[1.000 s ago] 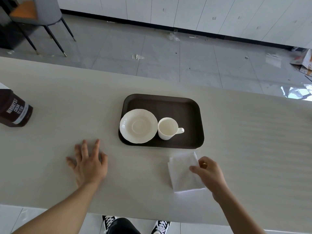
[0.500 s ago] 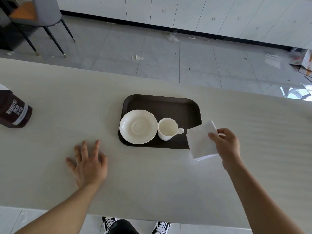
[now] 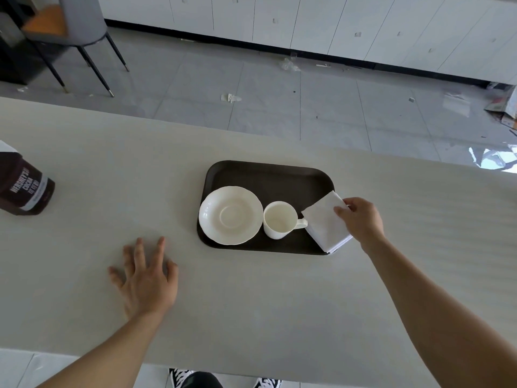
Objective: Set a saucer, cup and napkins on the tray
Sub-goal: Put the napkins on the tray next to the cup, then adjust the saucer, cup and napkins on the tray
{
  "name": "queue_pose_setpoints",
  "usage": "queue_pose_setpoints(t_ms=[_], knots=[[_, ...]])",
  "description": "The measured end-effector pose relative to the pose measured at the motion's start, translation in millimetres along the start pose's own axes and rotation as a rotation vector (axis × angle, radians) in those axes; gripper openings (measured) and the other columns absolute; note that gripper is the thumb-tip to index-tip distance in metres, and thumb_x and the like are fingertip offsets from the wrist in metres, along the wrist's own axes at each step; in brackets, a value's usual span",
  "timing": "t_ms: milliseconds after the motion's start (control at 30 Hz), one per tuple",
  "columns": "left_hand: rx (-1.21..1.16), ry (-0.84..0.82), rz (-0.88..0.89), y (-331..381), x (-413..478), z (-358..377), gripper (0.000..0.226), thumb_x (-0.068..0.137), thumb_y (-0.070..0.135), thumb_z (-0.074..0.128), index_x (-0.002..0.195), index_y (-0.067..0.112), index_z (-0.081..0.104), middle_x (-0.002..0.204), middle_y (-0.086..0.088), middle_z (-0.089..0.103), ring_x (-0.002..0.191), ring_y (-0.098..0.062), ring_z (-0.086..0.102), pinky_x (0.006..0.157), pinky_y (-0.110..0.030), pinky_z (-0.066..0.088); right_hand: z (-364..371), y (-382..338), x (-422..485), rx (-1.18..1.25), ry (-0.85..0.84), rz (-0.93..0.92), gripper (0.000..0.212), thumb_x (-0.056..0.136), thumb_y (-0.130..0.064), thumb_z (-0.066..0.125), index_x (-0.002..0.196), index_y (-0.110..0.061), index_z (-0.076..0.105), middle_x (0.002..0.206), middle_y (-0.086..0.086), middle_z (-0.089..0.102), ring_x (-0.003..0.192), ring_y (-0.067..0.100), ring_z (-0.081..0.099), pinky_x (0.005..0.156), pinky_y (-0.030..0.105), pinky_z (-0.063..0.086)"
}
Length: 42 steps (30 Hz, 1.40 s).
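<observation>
A dark brown tray lies in the middle of the pale table. On its left part sits a white saucer. A white cup stands just right of the saucer, handle pointing right. A stack of white napkins rests over the tray's right end, its near corner reaching the rim. My right hand pinches the napkins' far right edge. My left hand lies flat on the table with fingers spread, left of and nearer than the tray, holding nothing.
A brown Hershey's cocoa container lies on the table at the far left. The table's near edge runs along the bottom of the view, with my shoes below it. Beyond the table a grey chair stands on the littered tile floor.
My right hand lifted the napkins from the table in front of the tray and carried them up and right onto the tray's right end. My left hand stayed flat in place.
</observation>
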<state>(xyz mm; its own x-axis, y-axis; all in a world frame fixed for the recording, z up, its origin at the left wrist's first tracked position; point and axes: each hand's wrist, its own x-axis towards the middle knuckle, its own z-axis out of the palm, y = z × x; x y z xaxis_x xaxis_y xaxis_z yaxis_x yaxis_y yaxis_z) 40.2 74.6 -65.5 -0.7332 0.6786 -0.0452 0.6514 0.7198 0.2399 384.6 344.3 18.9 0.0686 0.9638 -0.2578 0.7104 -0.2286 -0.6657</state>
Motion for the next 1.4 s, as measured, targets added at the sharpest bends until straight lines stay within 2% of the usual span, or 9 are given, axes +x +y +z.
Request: queue_pose_setpoints(t_ms=[100, 200, 333, 467, 767, 867, 1000, 1200, 1400], knots=[[0.007, 0.004, 0.008, -1.6, 0.7, 2.2, 0.062, 0.084, 0.044, 0.036, 0.146, 0.034, 0.043, 0.158, -0.013, 0.031, 0.15, -0.035, 0.017, 0.115, -0.065, 0.008, 0.6, 4.3, 1.2, -0.041, 0.018, -0.023, 0.036, 0.088, -0.027, 0.07, 0.122, -0.018, 0.065, 0.111, -0.002, 0.068, 0.101, 0.024, 0.064, 0.081, 0.034, 0.048], [0.017, 0.013, 0.01, -2.8, 1.1, 4.1, 0.062, 0.085, 0.045, 0.035, 0.145, 0.034, 0.043, 0.158, -0.014, 0.032, 0.149, -0.036, 0.018, 0.115, -0.065, 0.009, 1.9, 7.3, -2.0, -0.077, 0.067, -0.099, 0.029, 0.088, -0.022, 0.068, 0.117, -0.018, 0.068, 0.121, 0.0, 0.066, 0.108, 0.02, 0.063, 0.082, 0.03, 0.044], [0.029, 0.025, 0.011, -4.1, 1.9, 6.7, 0.061, 0.084, 0.045, 0.034, 0.144, 0.035, 0.044, 0.156, -0.013, 0.034, 0.148, -0.036, 0.021, 0.114, -0.066, 0.011, 3.7, 3.7, -9.0, -0.093, 0.117, -0.208, 0.022, 0.089, -0.016, 0.066, 0.11, -0.02, 0.071, 0.115, 0.0, 0.067, 0.101, 0.02, 0.064, 0.078, 0.027, 0.041], [0.041, 0.027, 0.014, -5.6, 2.1, 8.5, 0.061, 0.085, 0.046, 0.033, 0.144, 0.036, 0.042, 0.157, -0.013, 0.034, 0.148, -0.035, 0.021, 0.114, -0.065, 0.011, 10.5, -11.6, -15.3, -0.048, 0.095, -0.297, 0.02, 0.088, -0.01, 0.066, 0.105, -0.019, 0.072, 0.107, -0.002, 0.071, 0.092, 0.015, 0.065, 0.08, 0.027, 0.046], [0.022, 0.017, -0.01, -2.0, 0.8, 4.9, 0.061, 0.085, 0.043, 0.035, 0.145, 0.037, 0.042, 0.159, -0.01, 0.032, 0.15, -0.032, 0.018, 0.117, -0.061, 0.007, 38.2, -81.1, 1.7, -0.046, -0.098, -0.419, 0.014, 0.087, -0.02, 0.069, 0.1, -0.021, 0.074, 0.088, -0.009, 0.071, 0.084, 0.011, 0.065, 0.079, 0.024, 0.048], [0.033, 0.006, -0.007, -3.8, 1.4, 6.2, 0.061, 0.085, 0.044, 0.034, 0.145, 0.038, 0.04, 0.159, -0.01, 0.031, 0.15, -0.032, 0.017, 0.117, -0.061, 0.007, 52.3, -102.5, 11.9, -0.161, -0.208, -0.436, 0.014, 0.089, -0.025, 0.069, 0.102, -0.021, 0.074, 0.087, -0.009, 0.069, 0.084, 0.013, 0.063, 0.068, 0.019, 0.044], [0.042, 0.009, -0.002, -4.9, 3.0, 6.9, 0.061, 0.085, 0.043, 0.035, 0.145, 0.038, 0.041, 0.158, -0.01, 0.033, 0.15, -0.034, 0.02, 0.116, -0.062, 0.01, 74.3, -123.5, 18.2, -0.332, -0.381, -0.488, 0.017, 0.091, -0.027, 0.066, 0.103, -0.018, 0.074, 0.088, -0.003, 0.072, 0.085, 0.018, 0.066, 0.075, 0.027, 0.048], [0.043, 0.01, 0.004, -3.1, 2.0, 4.2, 0.06, 0.085, 0.042, 0.037, 0.144, 0.038, 0.043, 0.158, -0.011, 0.035, 0.149, -0.035, 0.023, 0.116, -0.063, 0.011, 104.7, -140.8, 20.0, -0.466, -0.522, -0.478, 0.018, 0.09, -0.029, 0.067, 0.098, -0.016, 0.078, 0.077, -0.005, 0.069, 0.086, 0.023, 0.069, 0.082, 0.036, 0.057], [0.039, -0.001, -0.005, -2.7, 2.3, 3.7, 0.059, 0.086, 0.042, 0.038, 0.145, 0.039, 0.042, 0.159, -0.01, 0.033, 0.15, -0.033, 0.021, 0.117, -0.062, 0.01, 125.8, -143.5, 19.2, -0.58, -0.591, -0.477, 0.022, 0.09, -0.031, 0.069, 0.101, -0.014, 0.075, 0.074, -0.005, 0.066, 0.074, 0.019, 0.063, 0.074, 0.032, 0.053]])
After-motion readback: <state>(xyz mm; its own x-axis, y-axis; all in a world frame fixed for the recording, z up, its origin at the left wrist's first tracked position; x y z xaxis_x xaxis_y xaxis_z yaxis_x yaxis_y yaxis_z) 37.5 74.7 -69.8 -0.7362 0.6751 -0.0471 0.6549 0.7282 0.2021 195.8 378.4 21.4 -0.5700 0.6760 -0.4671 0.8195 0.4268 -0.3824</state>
